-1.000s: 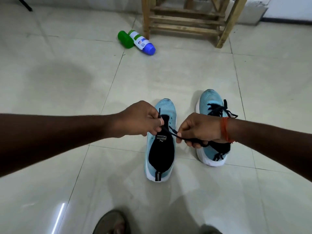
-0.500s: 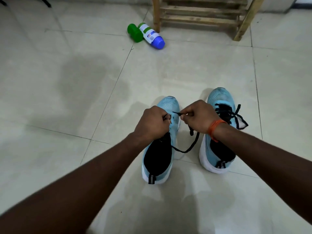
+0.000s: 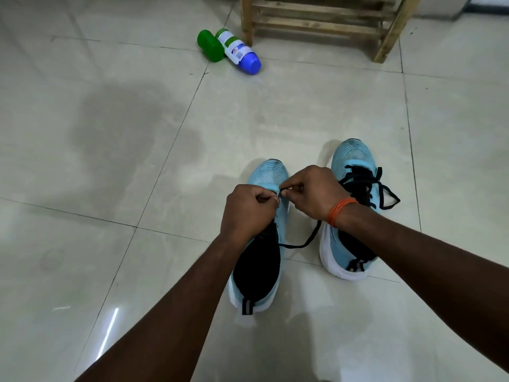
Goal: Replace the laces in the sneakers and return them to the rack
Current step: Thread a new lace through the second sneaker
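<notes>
Two light-blue sneakers with black tongues and white soles stand side by side on the tiled floor, toes pointing away from me. The left sneaker (image 3: pixel 268 175) has a loose black lace (image 3: pixel 301 243) hanging off its right side. Over its front eyelets my left hand (image 3: pixel 248 213) and my right hand (image 3: pixel 314 193) meet, both pinching that lace. My left hand hides most of the eyelet area. The right sneaker (image 3: pixel 352 158) is laced in black, with loose loops (image 3: pixel 385 198) lying to its right. An orange band circles my right wrist.
A wooden slatted rack (image 3: pixel 322 23) stands at the top of the view, beyond the sneakers. A green bottle (image 3: pixel 210 45) and a white bottle with a blue end (image 3: pixel 239 52) lie on the floor by the rack's left leg. Pale floor tiles surround the shoes.
My hands have moved forward from the left sneaker's tongue to its toe-end eyelets and closer together. The camera has tilted down and nearer, so the rack sits higher in view.
</notes>
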